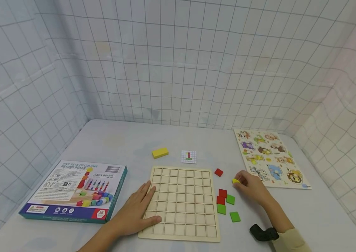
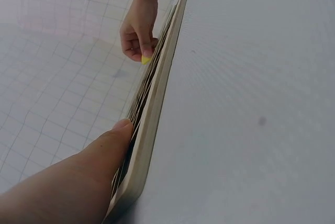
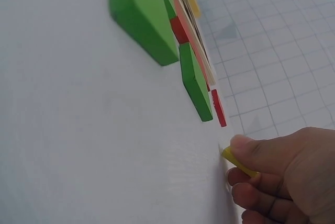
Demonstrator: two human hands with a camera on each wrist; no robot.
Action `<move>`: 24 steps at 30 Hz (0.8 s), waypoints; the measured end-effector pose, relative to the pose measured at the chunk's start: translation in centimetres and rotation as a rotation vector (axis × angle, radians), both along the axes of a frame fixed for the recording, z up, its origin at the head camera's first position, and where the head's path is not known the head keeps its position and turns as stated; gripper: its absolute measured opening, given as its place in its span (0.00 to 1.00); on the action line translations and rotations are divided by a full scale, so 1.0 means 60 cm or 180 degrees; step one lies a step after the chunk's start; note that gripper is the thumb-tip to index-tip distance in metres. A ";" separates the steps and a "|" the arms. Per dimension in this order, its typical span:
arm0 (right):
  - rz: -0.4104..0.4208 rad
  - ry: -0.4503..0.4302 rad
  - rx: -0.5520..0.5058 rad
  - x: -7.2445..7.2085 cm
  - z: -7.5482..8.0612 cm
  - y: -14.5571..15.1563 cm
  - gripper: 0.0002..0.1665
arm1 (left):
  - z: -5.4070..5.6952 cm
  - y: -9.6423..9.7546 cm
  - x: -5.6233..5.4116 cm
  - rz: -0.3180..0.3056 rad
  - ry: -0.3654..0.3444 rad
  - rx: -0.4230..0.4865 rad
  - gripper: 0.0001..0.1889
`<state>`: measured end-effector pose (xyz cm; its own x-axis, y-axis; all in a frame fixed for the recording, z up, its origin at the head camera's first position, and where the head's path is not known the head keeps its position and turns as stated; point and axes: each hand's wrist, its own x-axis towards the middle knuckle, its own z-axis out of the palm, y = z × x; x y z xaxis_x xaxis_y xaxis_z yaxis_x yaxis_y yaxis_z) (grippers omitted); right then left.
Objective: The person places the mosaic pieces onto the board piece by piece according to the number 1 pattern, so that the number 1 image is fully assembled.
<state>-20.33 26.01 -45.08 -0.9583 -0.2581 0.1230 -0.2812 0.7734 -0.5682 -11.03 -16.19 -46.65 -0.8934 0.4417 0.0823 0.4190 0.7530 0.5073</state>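
Note:
Between thumb and fingers my right hand (image 1: 251, 185) pinches a small yellow tile (image 3: 238, 162), just above the table to the right of the board. My left hand (image 1: 137, 210) lies spread over the left edge of the wooden grid board (image 1: 181, 239), thumb across its lower cells. Beside the board's right edge lie red tiles (image 1: 223, 193) and green tiles (image 1: 235, 217), some touching one another. A lone red tile (image 1: 218, 172) sits near the upper right corner. Behind the board is a small pattern card (image 1: 193, 161) with a red, green and yellow figure on a grid.
A yellow block (image 1: 160, 153) lies behind the board, left of the card. The bead set box (image 1: 74, 192) is at the left. An animal puzzle board (image 1: 269, 159) lies at the back right. A black band (image 1: 264, 233) is at my right wrist. Grid-patterned cloth walls surround the table.

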 end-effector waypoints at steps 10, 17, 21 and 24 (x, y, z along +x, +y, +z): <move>0.0070 -0.0109 -0.0171 -0.001 0.006 -0.018 0.07 | -0.005 -0.002 0.003 0.0027 -0.0048 -0.0019 0.50; 0.0249 -0.0094 -0.0274 -0.009 0.019 -0.051 0.08 | -0.003 -0.002 0.003 0.0010 0.0031 -0.0021 0.49; 0.0374 -0.0149 -0.0313 -0.016 0.022 -0.072 0.08 | 0.000 -0.001 0.002 -0.0002 0.0021 -0.0032 0.49; 0.0524 -0.0179 -0.0372 -0.019 0.023 -0.088 0.08 | 0.001 -0.001 0.001 0.0003 -0.0007 -0.0040 0.49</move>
<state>-21.49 20.74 -43.69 -0.9106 -0.3988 0.1088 -0.3636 0.6476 -0.6697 -10.94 -16.26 -46.62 -0.8940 0.4417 0.0747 0.4171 0.7598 0.4987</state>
